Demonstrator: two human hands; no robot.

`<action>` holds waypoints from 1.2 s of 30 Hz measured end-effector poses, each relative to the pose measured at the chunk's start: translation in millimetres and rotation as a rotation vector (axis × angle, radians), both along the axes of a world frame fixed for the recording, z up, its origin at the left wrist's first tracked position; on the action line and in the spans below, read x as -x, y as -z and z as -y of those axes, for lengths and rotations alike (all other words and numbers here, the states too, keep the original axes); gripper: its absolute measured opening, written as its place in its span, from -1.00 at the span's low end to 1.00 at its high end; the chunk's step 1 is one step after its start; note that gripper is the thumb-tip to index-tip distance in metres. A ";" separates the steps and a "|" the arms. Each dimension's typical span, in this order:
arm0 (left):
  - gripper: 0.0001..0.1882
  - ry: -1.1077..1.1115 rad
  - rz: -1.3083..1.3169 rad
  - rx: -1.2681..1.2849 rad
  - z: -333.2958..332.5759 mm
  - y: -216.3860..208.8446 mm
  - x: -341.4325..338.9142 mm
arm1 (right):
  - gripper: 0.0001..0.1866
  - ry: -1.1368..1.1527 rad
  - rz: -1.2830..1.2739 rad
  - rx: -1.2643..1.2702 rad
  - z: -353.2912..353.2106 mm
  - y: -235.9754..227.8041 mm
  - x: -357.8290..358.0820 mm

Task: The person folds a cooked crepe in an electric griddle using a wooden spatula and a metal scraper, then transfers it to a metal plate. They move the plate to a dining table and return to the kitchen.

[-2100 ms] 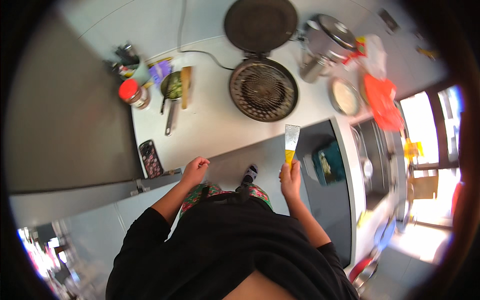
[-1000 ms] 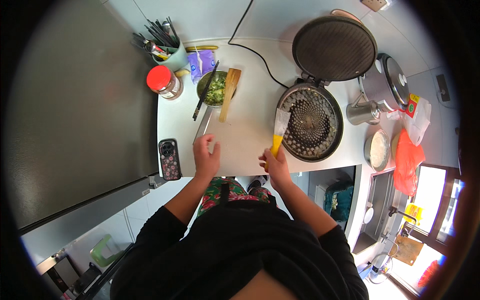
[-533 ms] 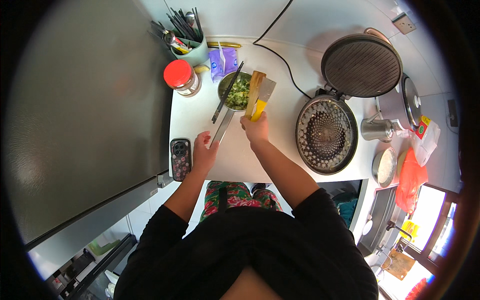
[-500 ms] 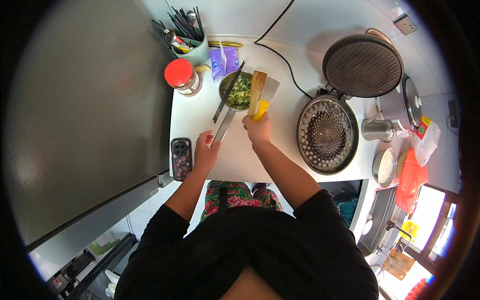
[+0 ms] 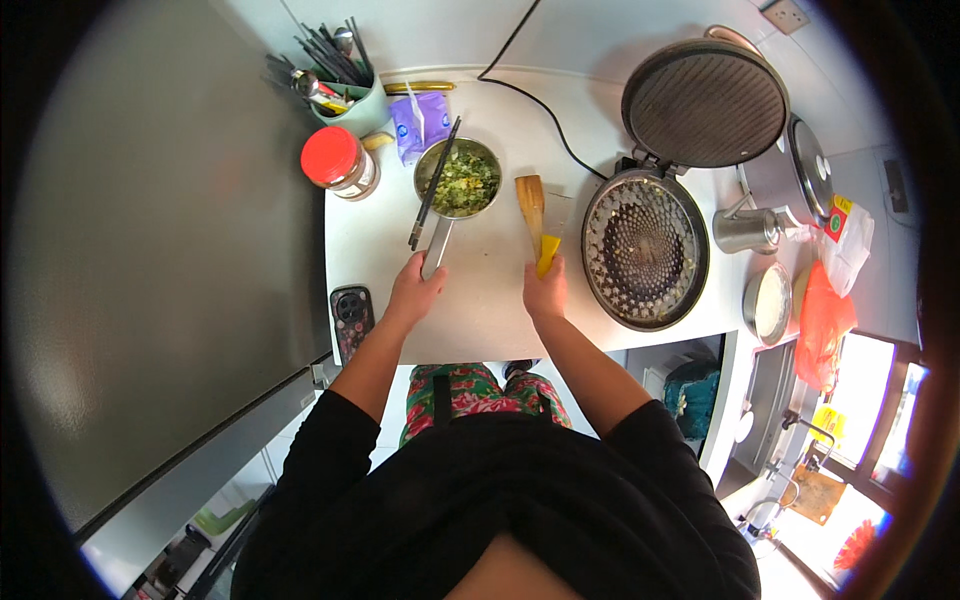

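Observation:
My left hand (image 5: pixel 413 290) is closed round the end of the long handle of a small metal saucepan (image 5: pixel 437 247). Chopped greens with yellow bits (image 5: pixel 468 182) fill the pan, and a pair of dark chopsticks (image 5: pixel 436 182) lies across its left side. To the right, my right hand (image 5: pixel 546 290) grips two tools together: a wooden spatula (image 5: pixel 532 205) and a scraper with a yellow handle (image 5: pixel 549 252) and flat blade. Both point away from me, their blades apart from the pan. The lower handle ends are hidden in my fingers.
An electric griddle (image 5: pixel 594 285) with raised lid (image 5: pixel 705 105) stands at right, its cord running back. Beyond it are a metal jug (image 5: pixel 745 231) and a bowl of white stuff (image 5: pixel 770 305). A phone (image 5: pixel 351 318), red-lidded jar (image 5: pixel 335 160), purple wipes pack (image 5: pixel 420 125) and utensil holder (image 5: pixel 360 112) are at left.
My left hand has closed on the saucepan handle. My right hand has brought the spatula and scraper away from the pan, rightward and nearer to me. The whole view has shifted slightly.

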State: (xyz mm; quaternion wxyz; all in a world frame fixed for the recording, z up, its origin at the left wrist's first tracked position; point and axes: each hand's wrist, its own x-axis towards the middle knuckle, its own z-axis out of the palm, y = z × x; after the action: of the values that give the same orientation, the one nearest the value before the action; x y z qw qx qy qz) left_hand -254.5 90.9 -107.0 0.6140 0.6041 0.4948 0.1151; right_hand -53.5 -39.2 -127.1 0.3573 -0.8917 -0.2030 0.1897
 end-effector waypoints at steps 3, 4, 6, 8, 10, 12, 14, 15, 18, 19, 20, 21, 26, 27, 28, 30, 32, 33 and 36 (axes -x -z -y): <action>-0.58 0.037 -0.104 -0.141 6.1 1.9 -1.7 | -0.53 0.010 -0.018 0.086 -6.5 7.1 2.5; -0.60 0.044 -0.135 -0.209 9.4 3.0 -1.9 | -0.54 -0.008 -0.030 0.095 -8.4 7.5 2.2; -0.61 0.038 -0.158 -0.290 16.8 5.1 0.4 | -0.55 -0.041 -0.057 0.114 -12.3 7.2 1.7; -0.62 0.010 -0.143 -0.316 25.0 7.6 3.8 | -0.58 -0.067 0.024 0.099 -16.0 7.2 1.3; -0.62 -0.022 -0.131 -0.274 32.5 10.3 8.1 | -0.59 -0.088 0.082 0.090 -19.2 8.7 0.6; -0.61 -0.048 -0.121 -0.258 38.7 12.2 13.4 | -0.61 -0.102 0.089 0.113 -21.7 11.8 -1.0; -0.61 -0.067 -0.123 -0.236 43.6 13.0 18.0 | -0.59 -0.131 0.131 0.167 -22.5 15.4 -3.5; -0.61 -0.062 -0.119 -0.271 45.4 12.8 20.5 | -0.58 -0.137 0.161 0.191 -22.4 17.1 -4.7; -0.59 -0.057 -0.143 -0.256 48.7 11.4 25.0 | -0.53 -0.181 0.257 0.184 -20.8 20.4 -8.5; -0.59 -0.061 -0.148 -0.238 49.4 11.0 26.4 | -0.51 -0.189 0.280 0.188 -19.9 20.8 -9.3; -0.58 -0.065 -0.154 -0.221 49.6 10.7 27.1 | -0.50 -0.199 0.302 0.192 -19.4 21.0 -10.4; -0.57 -0.070 -0.145 -0.197 49.4 10.8 27.5 | -0.48 -0.212 0.318 0.196 -18.8 20.9 -11.4; -0.54 -0.068 -0.151 -0.140 46.0 14.6 31.1 | -0.40 -0.286 0.422 0.214 -18.0 20.1 -17.7; -0.54 -0.066 -0.151 -0.162 45.6 15.8 32.0 | -0.39 -0.296 0.447 0.219 -18.0 20.2 -19.1; -0.53 -0.066 -0.150 -0.168 45.5 17.2 33.1 | -0.40 -0.307 0.454 0.208 -17.8 20.3 -20.0; -0.52 -0.070 -0.131 -0.172 44.9 20.1 34.1 | -0.40 -0.326 0.472 0.191 -17.7 20.8 -21.7; -0.51 -0.085 -0.091 -0.143 44.5 22.7 34.0 | -0.43 -0.333 0.480 0.159 -17.5 21.2 -22.8; -0.50 -0.074 -0.094 -0.186 44.4 23.5 33.9 | -0.45 -0.335 0.493 0.140 -17.6 21.4 -23.2; -0.49 -0.067 -0.101 -0.217 43.7 22.2 34.0 | -0.50 -0.337 0.480 0.136 -20.0 22.0 -23.4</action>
State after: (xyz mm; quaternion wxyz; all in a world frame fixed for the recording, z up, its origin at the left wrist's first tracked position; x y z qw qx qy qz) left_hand -288.5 47.2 -129.2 0.5151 0.6551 0.5298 0.1579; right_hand -30.0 -19.3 -149.2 0.2023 -0.8867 -0.4135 0.0433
